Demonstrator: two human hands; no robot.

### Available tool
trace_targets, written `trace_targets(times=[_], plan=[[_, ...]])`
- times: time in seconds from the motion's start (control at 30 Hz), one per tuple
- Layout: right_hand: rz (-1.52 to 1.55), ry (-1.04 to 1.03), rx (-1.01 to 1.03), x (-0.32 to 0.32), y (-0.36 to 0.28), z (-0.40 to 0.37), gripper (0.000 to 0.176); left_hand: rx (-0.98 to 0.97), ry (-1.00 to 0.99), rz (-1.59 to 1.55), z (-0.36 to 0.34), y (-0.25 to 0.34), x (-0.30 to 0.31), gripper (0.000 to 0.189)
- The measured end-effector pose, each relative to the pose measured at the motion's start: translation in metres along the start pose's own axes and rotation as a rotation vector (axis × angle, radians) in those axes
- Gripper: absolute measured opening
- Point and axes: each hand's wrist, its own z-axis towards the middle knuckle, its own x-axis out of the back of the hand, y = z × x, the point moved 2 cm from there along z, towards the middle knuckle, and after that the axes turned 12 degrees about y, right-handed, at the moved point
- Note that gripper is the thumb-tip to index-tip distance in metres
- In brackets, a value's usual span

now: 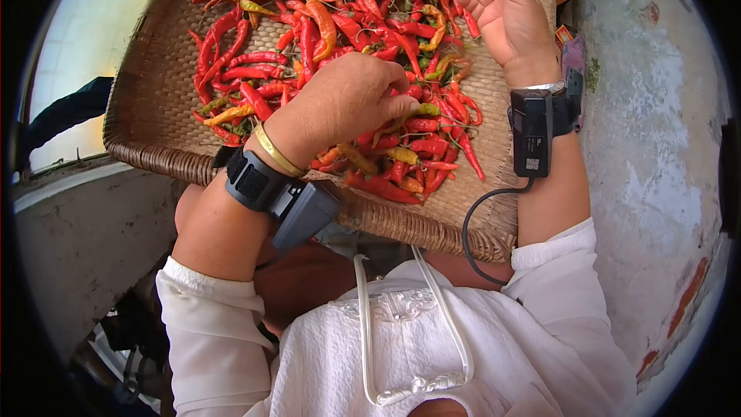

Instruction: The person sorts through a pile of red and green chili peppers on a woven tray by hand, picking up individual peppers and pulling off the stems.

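Many red, orange and yellow-green chili peppers [320, 27] lie in a large woven basket [162, 69]. Reaching in from the left, my left hand [351, 96] is over the peppers, back of the hand up. Its fingers are curled in towards the thumb among the peppers; what they hold, if anything, is hidden. A yellow-green pepper tip [426, 110] lies beside the thumb. My right hand [502, 19] is raised over the basket's right side, palm showing and fingers spread, with nothing in it.
The basket's thick braided rim [417, 233] is just above my lap. A dark device with a black cable [465, 235] is strapped to my right wrist, and another device [305, 212] to my left. A pale, worn wall [648, 108] stands at the right, a low ledge [100, 216] at the left.
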Motion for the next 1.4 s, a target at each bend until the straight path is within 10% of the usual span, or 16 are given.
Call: trace_targets(times=[0.23,0.67,0.87,0.93,1.13,1.2,1.4], plan=[[-0.481,-0.242,-0.154,-0.025,0.009,-0.024,0.034,-0.071,-0.160,-0.001,-0.002,0.005,-0.010,0.022],[-1.390,-0.860,0.149,-0.035,0.029,-0.052,0.029,-0.221,-0.132,0.306,-0.019,-0.002,-0.001,0.012],[-1.323,-0.790,0.139,-0.039,0.032,-0.052,0.022,-0.261,0.075,0.362,-0.010,-0.002,0.007,0.009],[-1.196,-0.775,0.141,-0.039,0.031,-0.049,0.023,-0.294,0.325,-0.021,-0.006,-0.001,0.021,0.007],[-0.785,-0.715,0.349,-0.044,0.030,-0.052,0.020,0.178,0.259,-0.989,-0.003,-0.008,0.035,0.008],[-0.617,-0.676,-0.128,-0.043,0.031,-0.053,0.019,0.197,0.289,-1.248,-0.001,-0.009,0.035,0.009],[-0.726,-0.593,-0.339,-0.043,0.012,-0.052,0.017,0.340,0.243,-0.828,0.001,-0.018,0.048,0.012]])
